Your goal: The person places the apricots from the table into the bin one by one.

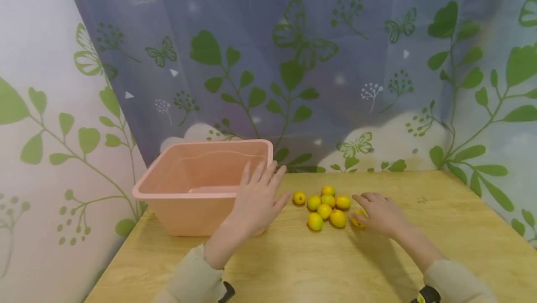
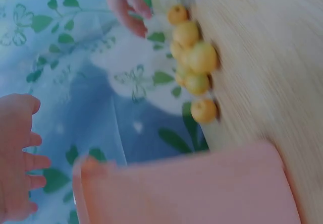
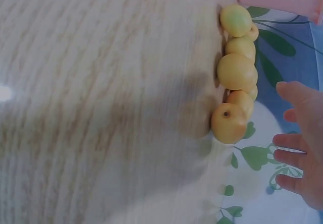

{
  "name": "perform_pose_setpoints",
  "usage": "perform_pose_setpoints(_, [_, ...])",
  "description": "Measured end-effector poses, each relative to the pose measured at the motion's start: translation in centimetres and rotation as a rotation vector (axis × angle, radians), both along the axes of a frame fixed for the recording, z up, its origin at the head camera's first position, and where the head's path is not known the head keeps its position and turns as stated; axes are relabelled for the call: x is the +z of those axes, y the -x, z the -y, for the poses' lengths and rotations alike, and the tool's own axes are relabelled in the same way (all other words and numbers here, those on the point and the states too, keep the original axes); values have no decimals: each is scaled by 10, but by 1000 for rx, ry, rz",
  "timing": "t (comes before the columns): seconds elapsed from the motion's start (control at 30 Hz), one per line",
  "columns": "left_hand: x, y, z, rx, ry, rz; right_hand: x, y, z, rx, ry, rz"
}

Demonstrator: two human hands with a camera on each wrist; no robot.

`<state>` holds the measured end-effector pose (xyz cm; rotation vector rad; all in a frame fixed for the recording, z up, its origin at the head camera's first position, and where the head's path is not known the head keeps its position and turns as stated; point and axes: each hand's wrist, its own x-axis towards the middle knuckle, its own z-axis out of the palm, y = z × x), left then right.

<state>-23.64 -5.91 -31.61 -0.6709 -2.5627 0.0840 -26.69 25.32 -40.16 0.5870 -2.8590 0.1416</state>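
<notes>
Several small yellow fruits [image 1: 324,211], some tinged green, lie in a loose cluster on the wooden table. To their left stands a pink plastic basin [image 1: 189,216]. My left hand [image 1: 257,198] is over the basin's right side with its fingers spread and holds nothing. In the left wrist view a blurred orange patch [image 2: 92,164] shows at the basin's rim. My right hand [image 1: 381,213] is raised by the rightmost fruit [image 1: 358,219], partly covering it in the head view. The right wrist view shows its extended fingers [image 3: 290,142] apart from the fruits.
The light wooden table [image 1: 302,265] reaches back to a blue curtain [image 1: 260,60] printed with leaves and butterflies. Patterned cloth [image 1: 37,163] also hangs at the left and right sides. Both sleeves end above the wrists.
</notes>
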Motion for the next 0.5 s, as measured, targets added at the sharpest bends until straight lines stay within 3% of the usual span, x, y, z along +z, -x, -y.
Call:
perform_pose_setpoints(0.17, [-5, -5, 43, 15, -57, -58, -3, 0, 1, 9, -19, -10])
perform_pose_setpoints(0.5, [-13, -16, 106, 103, -71, 52, -13, 1, -5, 4, -45, -3])
